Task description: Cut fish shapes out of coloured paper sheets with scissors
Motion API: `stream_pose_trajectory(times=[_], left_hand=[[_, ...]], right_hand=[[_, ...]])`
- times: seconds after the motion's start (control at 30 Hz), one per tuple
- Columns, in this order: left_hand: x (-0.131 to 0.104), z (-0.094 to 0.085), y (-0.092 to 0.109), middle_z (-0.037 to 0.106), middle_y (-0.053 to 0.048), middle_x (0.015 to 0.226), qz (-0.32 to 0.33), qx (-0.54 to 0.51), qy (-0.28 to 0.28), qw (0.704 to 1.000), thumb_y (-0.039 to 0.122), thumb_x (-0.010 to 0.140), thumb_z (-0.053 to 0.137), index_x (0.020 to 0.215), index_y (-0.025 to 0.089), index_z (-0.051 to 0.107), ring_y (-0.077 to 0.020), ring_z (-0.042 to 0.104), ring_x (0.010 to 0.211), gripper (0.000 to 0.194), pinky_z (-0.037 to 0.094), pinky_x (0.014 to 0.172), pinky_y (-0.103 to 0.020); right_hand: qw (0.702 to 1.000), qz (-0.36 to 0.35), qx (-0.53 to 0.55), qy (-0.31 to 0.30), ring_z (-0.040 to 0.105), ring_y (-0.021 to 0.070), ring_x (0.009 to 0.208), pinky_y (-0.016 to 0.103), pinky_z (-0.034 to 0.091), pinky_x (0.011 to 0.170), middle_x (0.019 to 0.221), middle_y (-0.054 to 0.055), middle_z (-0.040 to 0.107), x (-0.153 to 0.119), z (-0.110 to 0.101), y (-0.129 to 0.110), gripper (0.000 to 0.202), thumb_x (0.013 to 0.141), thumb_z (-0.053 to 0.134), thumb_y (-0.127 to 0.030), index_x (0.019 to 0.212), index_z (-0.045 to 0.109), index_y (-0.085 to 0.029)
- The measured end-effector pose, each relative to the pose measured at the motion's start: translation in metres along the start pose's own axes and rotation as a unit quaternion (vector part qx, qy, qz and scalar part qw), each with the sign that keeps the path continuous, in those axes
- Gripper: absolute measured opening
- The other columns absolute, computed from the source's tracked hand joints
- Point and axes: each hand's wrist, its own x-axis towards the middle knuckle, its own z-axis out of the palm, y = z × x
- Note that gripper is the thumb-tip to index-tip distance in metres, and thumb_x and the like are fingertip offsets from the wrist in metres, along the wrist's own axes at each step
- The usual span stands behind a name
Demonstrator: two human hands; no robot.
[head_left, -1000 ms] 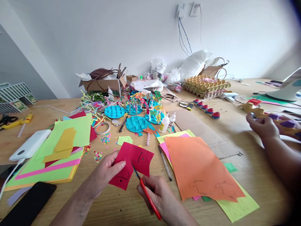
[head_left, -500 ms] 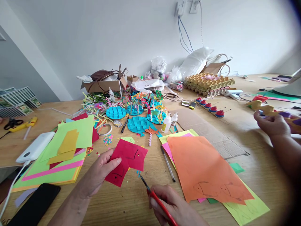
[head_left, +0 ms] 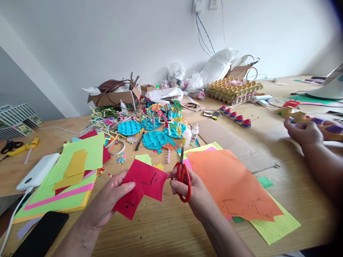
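Note:
My left hand (head_left: 109, 196) pinches a piece of red paper (head_left: 144, 180) with black fish outlines and eye dots drawn on it; the thumb lies on top. In my right hand (head_left: 194, 194) is a pair of red-handled scissors (head_left: 183, 176), with its blades upright and pointing away from me. My right fingertips are close to the red paper's right edge; whether they touch it I cannot tell. Behind the red paper a light green paper piece (head_left: 143, 158) and a yellow scrap show. Pencilled shapes mark an orange sheet (head_left: 227, 178) to the right.
Stacked coloured sheets (head_left: 91, 148), a white power bank (head_left: 39, 171) and a black phone (head_left: 40, 233) are at left. Beyond lie blue paper discs (head_left: 155, 140), glue bottles (head_left: 187, 136) and egg trays (head_left: 233, 89). Another person's hand (head_left: 305, 134) holds a painted egg-carton strip at right.
My right hand has risen and the scissors have swung from pointing up-left to upright, closer to the red paper. My left hand, with the paper, has shifted slightly; the view has turned a little.

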Motion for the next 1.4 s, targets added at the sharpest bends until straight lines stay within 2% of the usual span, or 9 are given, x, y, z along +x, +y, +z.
stream_pose_trajectory(times=[0.27, 0.4, 0.73, 1.0, 1.13, 1.2, 1.27, 1.33, 1.4], left_hand=[[0.001, 0.002, -0.002, 0.073, -0.004, 0.074, -0.008, 0.021, -0.003, 1.000, 0.022, 0.062, 0.072, 0.093, 0.017, 0.067, -0.0156, 0.064, 0.059, 0.031, 0.048, 0.056, -0.022], [0.002, 0.004, -0.003, 0.073, -0.004, 0.077, -0.003, 0.032, -0.024, 0.999, 0.023, 0.065, 0.070, 0.095, 0.018, 0.067, -0.0168, 0.065, 0.063, 0.031, 0.049, 0.062, -0.025], [0.002, 0.004, -0.006, 0.072, -0.002, 0.074, -0.018, 0.024, -0.012, 0.999, 0.023, 0.063, 0.072, 0.092, 0.020, 0.068, -0.0153, 0.065, 0.063, 0.030, 0.049, 0.061, -0.023], [0.006, -0.004, -0.007, 0.072, -0.003, 0.072, -0.036, 0.031, -0.025, 0.999, 0.023, 0.065, 0.070, 0.093, 0.018, 0.067, -0.0131, 0.063, 0.059, 0.028, 0.047, 0.054, -0.020], [0.007, -0.004, -0.007, 0.072, -0.004, 0.077, -0.049, 0.037, -0.039, 0.997, 0.023, 0.067, 0.070, 0.098, 0.019, 0.066, -0.0139, 0.063, 0.062, 0.031, 0.048, 0.057, -0.021], [0.007, -0.005, -0.008, 0.071, -0.003, 0.077, -0.051, 0.027, -0.029, 0.998, 0.023, 0.067, 0.070, 0.097, 0.020, 0.066, -0.0150, 0.064, 0.065, 0.030, 0.049, 0.060, -0.023], [0.008, -0.009, -0.009, 0.071, -0.002, 0.078, -0.033, 0.000, 0.006, 0.999, 0.025, 0.067, 0.071, 0.093, 0.021, 0.067, -0.0143, 0.063, 0.066, 0.027, 0.050, 0.061, -0.022], [0.008, -0.015, -0.011, 0.070, -0.001, 0.078, -0.001, -0.022, 0.034, 0.999, 0.031, 0.068, 0.069, 0.091, 0.022, 0.067, -0.0128, 0.061, 0.060, 0.025, 0.048, 0.051, -0.020], [0.007, -0.019, -0.014, 0.068, -0.001, 0.076, 0.026, -0.029, 0.032, 0.999, 0.037, 0.072, 0.065, 0.092, 0.022, 0.066, -0.0123, 0.058, 0.054, 0.026, 0.045, 0.042, -0.020]], right_hand=[[0.994, 0.030, 0.107, -0.024, 0.044, 0.0068, 0.043, 0.020, 0.027, 0.043, 0.053, -0.007, 0.051, 0.009, 0.007, 0.011, 0.027, 0.061, 0.071, -0.019, 0.080, 0.052, -0.017], [0.992, 0.037, 0.122, -0.019, 0.044, 0.0064, 0.043, 0.020, 0.027, 0.043, 0.053, -0.007, 0.052, 0.009, 0.005, 0.013, 0.026, 0.061, 0.071, -0.017, 0.079, 0.052, -0.016], [0.988, 0.058, 0.142, -0.010, 0.045, 0.0058, 0.044, 0.019, 0.026, 0.044, 0.055, -0.007, 0.053, 0.008, 0.005, 0.017, 0.026, 0.060, 0.072, -0.018, 0.077, 0.053, -0.016], [0.993, 0.040, 0.115, 0.005, 0.045, 0.0062, 0.043, 0.018, 0.028, 0.042, 0.055, -0.007, 0.054, 0.010, 0.002, 0.016, 0.027, 0.058, 0.073, -0.020, 0.076, 0.052, -0.017], [0.997, 0.031, 0.073, 0.008, 0.044, 0.0069, 0.045, 0.019, 0.030, 0.042, 0.056, -0.006, 0.054, 0.010, 0.003, 0.011, 0.027, 0.057, 0.072, -0.022, 0.074, 0.051, -0.017], [0.998, 0.028, 0.052, 0.022, 0.044, 0.0074, 0.046, 0.019, 0.031, 0.043, 0.058, -0.006, 0.053, 0.010, 0.004, 0.008, 0.027, 0.057, 0.072, -0.023, 0.073, 0.050, -0.018], [0.998, 0.023, 0.034, 0.041, 0.045, 0.0078, 0.047, 0.019, 0.033, 0.044, 0.059, -0.006, 0.054, 0.009, 0.004, 0.007, 0.027, 0.058, 0.071, -0.023, 0.074, 0.050, -0.018], [0.998, 0.006, 0.023, 0.062, 0.046, 0.0079, 0.049, 0.019, 0.033, 0.046, 0.060, -0.006, 0.054, 0.008, 0.003, 0.008, 0.027, 0.059, 0.070, -0.024, 0.076, 0.050, -0.018], [0.996, -0.019, 0.019, 0.081, 0.045, 0.0079, 0.050, 0.020, 0.034, 0.047, 0.062, -0.006, 0.054, 0.008, 0.002, 0.009, 0.027, 0.061, 0.070, -0.025, 0.078, 0.050, -0.018]])
